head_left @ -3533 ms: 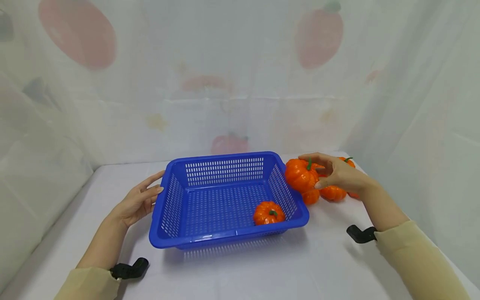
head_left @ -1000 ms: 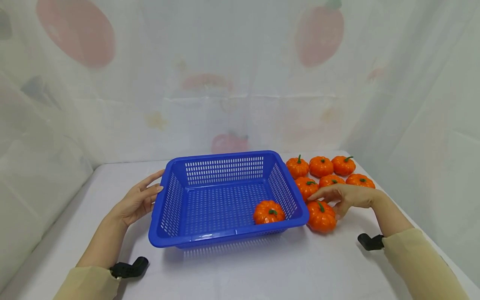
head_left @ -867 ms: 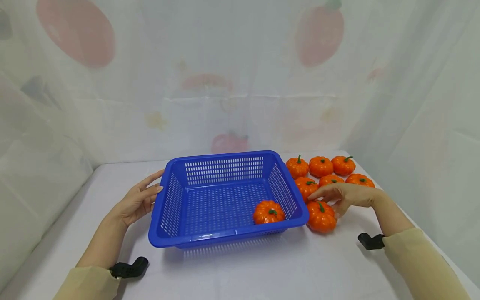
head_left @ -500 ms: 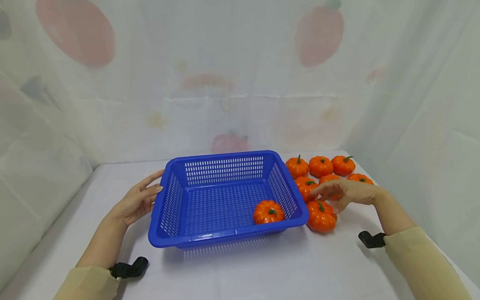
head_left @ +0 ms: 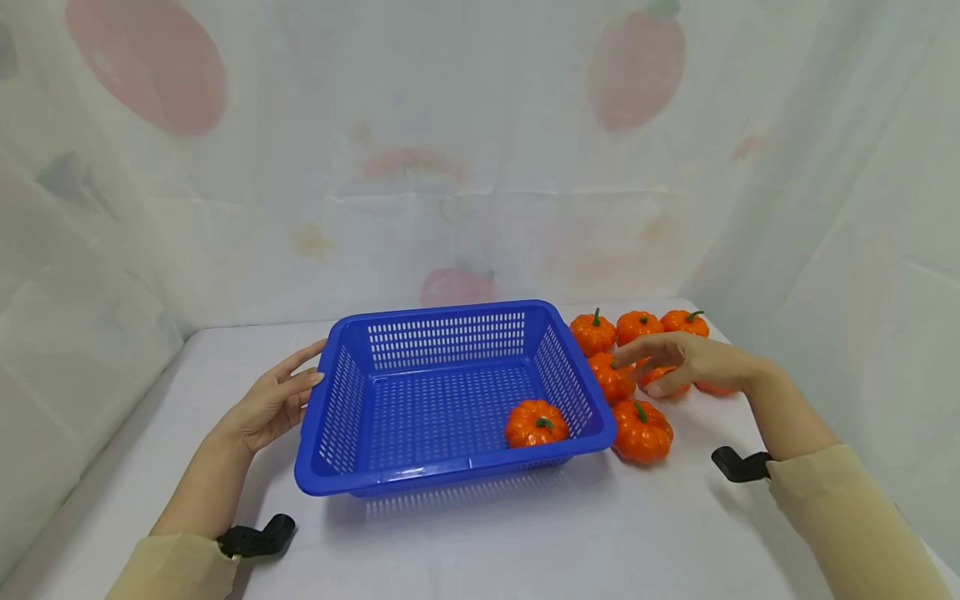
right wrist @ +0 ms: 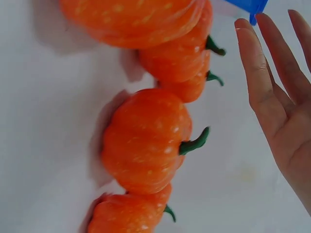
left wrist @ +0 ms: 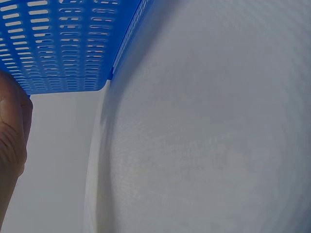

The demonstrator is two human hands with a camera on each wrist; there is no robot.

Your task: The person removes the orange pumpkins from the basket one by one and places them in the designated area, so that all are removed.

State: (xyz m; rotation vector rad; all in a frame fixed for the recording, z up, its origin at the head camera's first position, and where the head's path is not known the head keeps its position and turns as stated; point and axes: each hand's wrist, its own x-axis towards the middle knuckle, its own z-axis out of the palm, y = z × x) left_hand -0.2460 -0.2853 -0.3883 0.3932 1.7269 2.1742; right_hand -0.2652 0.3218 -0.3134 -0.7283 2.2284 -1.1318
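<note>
Two hands, head view: left hand (head_left: 273, 404) lies flat against the left wall of the blue basket (head_left: 420, 475); right hand (head_left: 686, 360) hovers spread over pumpkins (head_left: 611, 379) right of it.
Left wrist view: basket (left wrist: 63, 43) far left.
Right wrist view: straight fingers (right wrist: 260, 82) beside pumpkins (right wrist: 146, 141), not touching.

The basket (head_left: 450, 400) sits mid-table (head_left: 525, 542). 1 pumpkin (head_left: 536, 423) lies in its near right corner. The left hand (head_left: 273, 400) rests against the basket's left rim. Right of the basket, the other pumpkins (head_left: 641, 431) cluster on the table: 1 just off the near right corner, more behind it. The right hand (head_left: 686, 360) hovers over the cluster's middle.
</note>
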